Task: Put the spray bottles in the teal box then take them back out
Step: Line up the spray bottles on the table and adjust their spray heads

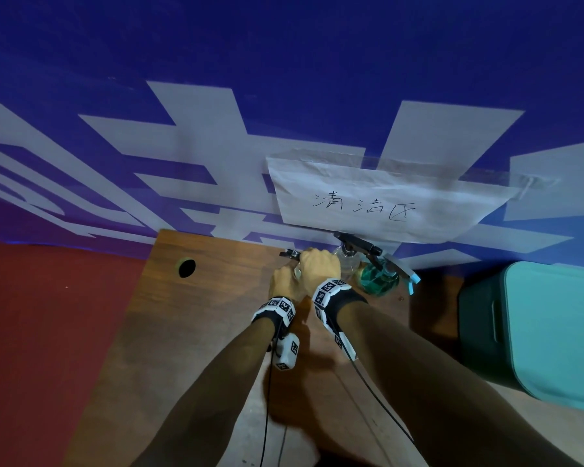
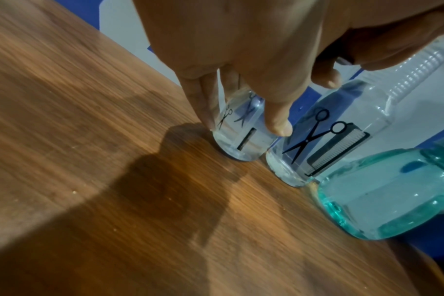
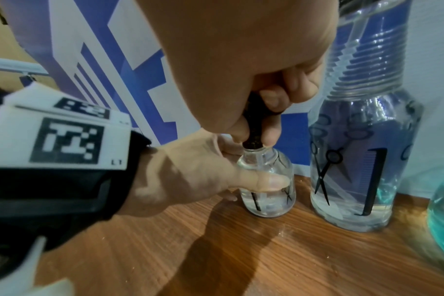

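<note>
A small clear spray bottle (image 3: 266, 204) printed with scissors and a comb stands on the wooden table (image 1: 199, 332) near the back wall. My left hand (image 1: 285, 281) grips its body, thumb across the front. My right hand (image 1: 319, 264) grips its black sprayer neck (image 3: 254, 130) from above. Only the black nozzle (image 1: 289, 253) shows in the head view. Right of it stand a taller clear spray bottle (image 3: 355, 160) with a black trigger head (image 1: 358, 244) and a round teal spray bottle (image 1: 378, 279). The teal box (image 1: 536, 332) sits at the far right.
A blue and white banner wall (image 1: 284, 112) rises right behind the bottles, with a taped paper sign (image 1: 385, 197) above them. The table has a round cable hole (image 1: 186, 267) at back left. Red floor (image 1: 48, 315) lies left of the table. Wrist cables trail toward me.
</note>
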A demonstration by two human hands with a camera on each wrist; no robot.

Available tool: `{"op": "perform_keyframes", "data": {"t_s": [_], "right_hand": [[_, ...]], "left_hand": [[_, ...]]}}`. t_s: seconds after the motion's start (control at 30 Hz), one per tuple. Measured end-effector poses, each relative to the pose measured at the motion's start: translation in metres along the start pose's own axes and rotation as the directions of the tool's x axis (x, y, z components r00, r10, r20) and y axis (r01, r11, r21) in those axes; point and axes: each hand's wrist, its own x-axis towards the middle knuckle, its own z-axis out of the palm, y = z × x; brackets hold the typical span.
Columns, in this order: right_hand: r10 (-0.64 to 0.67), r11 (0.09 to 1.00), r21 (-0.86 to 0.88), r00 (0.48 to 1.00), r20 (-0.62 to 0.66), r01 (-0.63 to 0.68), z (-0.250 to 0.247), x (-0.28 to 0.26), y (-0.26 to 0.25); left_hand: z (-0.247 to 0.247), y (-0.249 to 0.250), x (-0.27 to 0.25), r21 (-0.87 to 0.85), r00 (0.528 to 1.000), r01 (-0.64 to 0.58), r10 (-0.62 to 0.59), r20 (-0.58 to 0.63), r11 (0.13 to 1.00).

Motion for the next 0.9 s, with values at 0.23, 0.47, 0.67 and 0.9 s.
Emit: {"op": "perform_keyframes", "data": {"t_s": [0.23,0.47,0.67,0.9], "right_hand": [[-0.009,1.0,-0.03,1.0,-0.022,0.009,0.002,0.002,0.001],[0.004,1.0,0.002,0.999,-0.033,-0.004,0.002,0.005,0.002],[0.036,0.999,0.019,0.999,-0.003,-0.036,0.001,0.006,0.0],[0.046,0.999,0.0,0.999,-0.021,-0.046,0.004,0.01,-0.001]], "left_hand": [[0.009,0.0,-0.001,-0.026,0.999,0.03,-0.031,-0.032,0.999],[0.005,-0.002,0.002,-0.037,1.0,0.013,-0.013,-0.009,0.999],[0.0,0.001,0.006,-0.007,0.999,0.031,-0.03,0.028,1.0],[0.007,0.0,0.009,-0.03,0.998,0.064,-0.064,-0.007,0.997]]}}
